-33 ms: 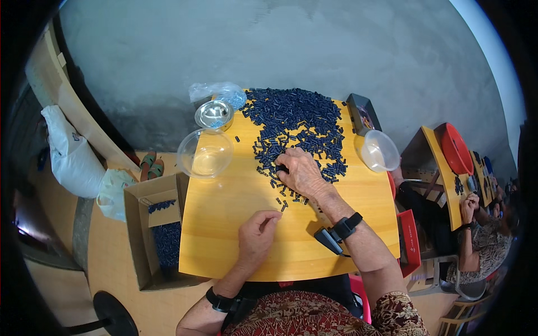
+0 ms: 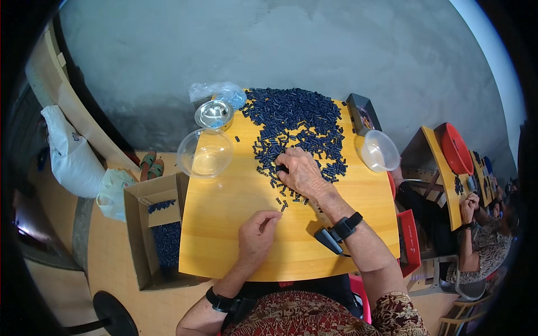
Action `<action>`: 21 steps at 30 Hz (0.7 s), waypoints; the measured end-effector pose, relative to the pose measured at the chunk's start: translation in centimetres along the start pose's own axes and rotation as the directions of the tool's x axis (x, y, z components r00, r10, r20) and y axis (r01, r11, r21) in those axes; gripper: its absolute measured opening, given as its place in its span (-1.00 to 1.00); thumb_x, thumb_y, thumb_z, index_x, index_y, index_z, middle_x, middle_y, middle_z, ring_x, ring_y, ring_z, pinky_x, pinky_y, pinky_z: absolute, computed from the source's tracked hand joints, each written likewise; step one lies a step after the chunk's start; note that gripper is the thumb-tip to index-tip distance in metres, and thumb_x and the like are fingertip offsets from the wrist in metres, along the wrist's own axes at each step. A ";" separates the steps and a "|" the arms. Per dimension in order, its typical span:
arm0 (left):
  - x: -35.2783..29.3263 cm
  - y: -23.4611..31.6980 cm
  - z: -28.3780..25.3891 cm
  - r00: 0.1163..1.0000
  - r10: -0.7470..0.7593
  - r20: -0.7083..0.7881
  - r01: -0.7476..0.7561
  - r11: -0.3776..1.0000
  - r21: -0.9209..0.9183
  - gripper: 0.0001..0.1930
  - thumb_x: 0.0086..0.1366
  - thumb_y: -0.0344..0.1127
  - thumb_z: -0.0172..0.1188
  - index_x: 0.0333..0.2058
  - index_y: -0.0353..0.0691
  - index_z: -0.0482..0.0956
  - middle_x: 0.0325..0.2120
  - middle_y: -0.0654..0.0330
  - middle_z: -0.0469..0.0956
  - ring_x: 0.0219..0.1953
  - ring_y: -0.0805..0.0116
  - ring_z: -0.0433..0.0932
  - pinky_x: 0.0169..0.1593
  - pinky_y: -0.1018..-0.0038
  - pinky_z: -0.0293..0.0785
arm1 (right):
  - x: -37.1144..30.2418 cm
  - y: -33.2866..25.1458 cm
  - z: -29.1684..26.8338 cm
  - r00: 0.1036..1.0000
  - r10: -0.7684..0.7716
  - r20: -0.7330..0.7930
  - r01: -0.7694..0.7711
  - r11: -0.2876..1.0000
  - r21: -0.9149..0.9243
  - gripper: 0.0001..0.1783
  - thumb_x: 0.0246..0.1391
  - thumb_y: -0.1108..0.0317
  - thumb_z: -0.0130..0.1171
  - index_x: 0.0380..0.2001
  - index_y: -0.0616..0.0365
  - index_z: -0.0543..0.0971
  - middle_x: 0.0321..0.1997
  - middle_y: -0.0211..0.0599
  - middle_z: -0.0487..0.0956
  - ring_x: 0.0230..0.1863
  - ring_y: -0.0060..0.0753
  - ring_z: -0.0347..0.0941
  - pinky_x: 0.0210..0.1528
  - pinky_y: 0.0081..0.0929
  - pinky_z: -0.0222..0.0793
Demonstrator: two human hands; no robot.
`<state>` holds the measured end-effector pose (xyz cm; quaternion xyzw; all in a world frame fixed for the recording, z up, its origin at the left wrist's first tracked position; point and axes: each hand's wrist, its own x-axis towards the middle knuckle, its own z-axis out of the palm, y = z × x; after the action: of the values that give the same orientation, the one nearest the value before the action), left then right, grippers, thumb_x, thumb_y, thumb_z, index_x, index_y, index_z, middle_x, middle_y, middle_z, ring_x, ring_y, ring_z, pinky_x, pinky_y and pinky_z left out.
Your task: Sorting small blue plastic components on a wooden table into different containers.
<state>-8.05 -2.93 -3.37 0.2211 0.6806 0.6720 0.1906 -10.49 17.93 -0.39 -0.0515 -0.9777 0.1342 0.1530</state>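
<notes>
The dark bits (image 2: 294,106) lie on the table (image 2: 218,246), top middle of the frame. The right hand (image 2: 301,172) curls over them. The left hand (image 2: 257,235), lower down, has finger and thumb close together. I can't tell if either holds a bit.

Right grip (image 2: 301,172) stretched forward, palm-down; left grip (image 2: 258,232) lower, pinched.

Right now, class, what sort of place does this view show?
Probably a workroom for small parts: a heap of dark pieces covers part of a yellow table, a cardboard box holds more, and another person sits at a second table.
</notes>
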 end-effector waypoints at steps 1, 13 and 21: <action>0.0 -0.2 0.0 0.999 0.047 -0.018 -0.047 0.999 0.011 -0.89 0.30 -0.49 0.14 -0.24 -0.34 0.61 -0.40 0.24 0.61 -0.40 0.59 0.49 -0.26 0.62 0.44 | 0.1 0.0 -0.1 1.000 0.002 0.006 -0.002 1.000 -0.010 -0.79 -0.16 0.37 0.31 -0.35 0.11 0.63 -0.28 -0.24 0.52 -0.09 -0.12 0.42 -0.06 -0.15 0.36; 0.0 0.3 0.0 0.996 0.084 -0.007 -0.083 0.994 0.067 -0.89 0.30 -0.46 0.16 -0.25 -0.34 0.61 -0.41 0.23 0.60 -0.45 0.57 0.47 -0.32 0.60 0.43 | -0.1 -0.3 -0.6 1.000 0.029 0.009 -0.029 1.000 -0.006 -0.76 -0.13 0.40 0.28 -0.31 0.12 0.58 -0.28 -0.22 0.48 -0.11 -0.09 0.39 -0.06 -0.15 0.32; 0.0 0.0 0.1 0.995 0.096 -0.011 -0.095 0.994 0.061 -0.89 0.30 -0.46 0.16 -0.25 -0.33 0.61 -0.42 0.21 0.60 -0.46 0.56 0.48 -0.32 0.59 0.43 | -0.1 0.4 -0.3 0.998 -0.068 0.004 0.068 0.997 -0.038 -0.76 -0.11 0.39 0.27 -0.29 0.13 0.62 -0.29 -0.24 0.48 -0.13 -0.14 0.39 -0.09 -0.20 0.32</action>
<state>-8.01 -2.87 -3.32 0.2543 0.6905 0.6611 0.1468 -10.30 18.35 -0.19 -0.0211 -0.9815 0.1104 0.1553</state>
